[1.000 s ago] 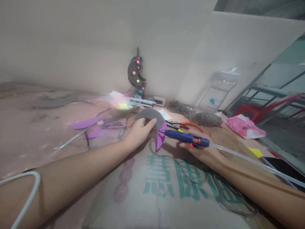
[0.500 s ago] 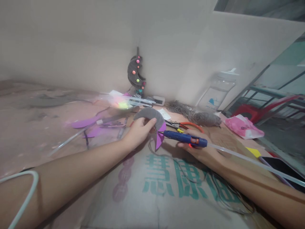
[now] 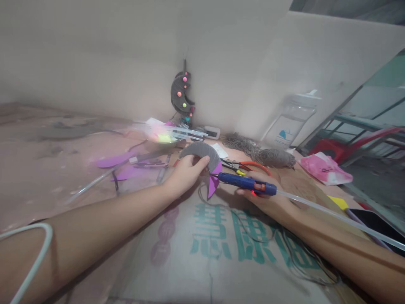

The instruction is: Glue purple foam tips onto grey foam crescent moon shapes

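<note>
Your left hand [image 3: 186,174] is pinching the grey crescent [image 3: 202,149] between thumb and fingers, mid-scene above the lettered cardboard [image 3: 142,274]. Your right hand [image 3: 265,202] is gripping the blue glue gun [image 3: 240,181], whose tip is pointing left at the crescent's purple end [image 3: 213,186]. Grey yarn [image 3: 275,158] is lying far right, beside the bottle [image 3: 292,122].

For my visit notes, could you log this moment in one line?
left hand: holding crescent; right hand: holding glue gun; nozzle: at purple piece; nearby: pliers, yarn
</note>
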`<move>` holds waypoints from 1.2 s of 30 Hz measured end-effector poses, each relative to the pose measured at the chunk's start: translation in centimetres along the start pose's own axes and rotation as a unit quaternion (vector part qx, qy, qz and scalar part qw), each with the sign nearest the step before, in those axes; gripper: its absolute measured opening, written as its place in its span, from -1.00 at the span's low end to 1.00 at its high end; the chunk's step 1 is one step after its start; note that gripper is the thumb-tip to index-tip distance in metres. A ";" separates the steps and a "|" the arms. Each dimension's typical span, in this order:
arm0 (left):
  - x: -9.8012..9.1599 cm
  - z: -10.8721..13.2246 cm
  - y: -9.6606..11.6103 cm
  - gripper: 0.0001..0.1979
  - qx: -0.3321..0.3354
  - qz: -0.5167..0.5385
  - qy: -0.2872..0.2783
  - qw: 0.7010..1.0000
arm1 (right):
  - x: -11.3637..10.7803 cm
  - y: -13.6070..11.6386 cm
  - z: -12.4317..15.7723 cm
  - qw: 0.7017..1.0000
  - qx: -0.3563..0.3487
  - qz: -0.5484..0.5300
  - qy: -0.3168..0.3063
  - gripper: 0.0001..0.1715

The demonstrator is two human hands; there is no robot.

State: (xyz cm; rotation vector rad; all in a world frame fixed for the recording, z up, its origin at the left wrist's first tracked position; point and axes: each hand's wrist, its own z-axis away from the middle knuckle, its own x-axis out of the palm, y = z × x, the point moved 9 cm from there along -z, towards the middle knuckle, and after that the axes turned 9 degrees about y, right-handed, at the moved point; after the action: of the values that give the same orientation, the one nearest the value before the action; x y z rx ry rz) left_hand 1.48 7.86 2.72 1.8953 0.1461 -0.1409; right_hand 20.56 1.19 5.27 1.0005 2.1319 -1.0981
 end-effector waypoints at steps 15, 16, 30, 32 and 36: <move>0.0 0.0 -0.4 -0.63 -0.005 -0.001 0.000 1.000 | 0.1 -0.4 -0.1 1.000 -0.016 -0.001 -0.016 -0.72; 0.1 0.0 -0.4 -0.62 -0.005 -0.002 -0.001 1.000 | 0.0 -0.4 0.0 1.000 -0.017 -0.003 -0.011 -0.72; 0.0 0.0 -0.4 -0.63 -0.009 -0.002 -0.002 1.000 | -0.1 -0.4 -0.1 1.000 -0.013 0.020 -0.003 -0.70; 0.0 0.0 -0.3 -0.62 -0.010 0.002 -0.004 1.000 | -0.1 -0.3 -0.1 1.000 -0.010 0.021 -0.005 -0.68; 0.0 0.0 -0.4 -0.63 -0.013 0.009 -0.004 1.000 | -0.2 -0.4 -0.1 1.000 -0.010 0.021 -0.015 -0.73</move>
State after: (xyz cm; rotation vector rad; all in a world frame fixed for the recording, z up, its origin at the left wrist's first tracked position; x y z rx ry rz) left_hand 1.46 8.02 2.32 1.8692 0.1251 -0.1326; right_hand 20.33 1.07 5.60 1.0078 2.0855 -1.0627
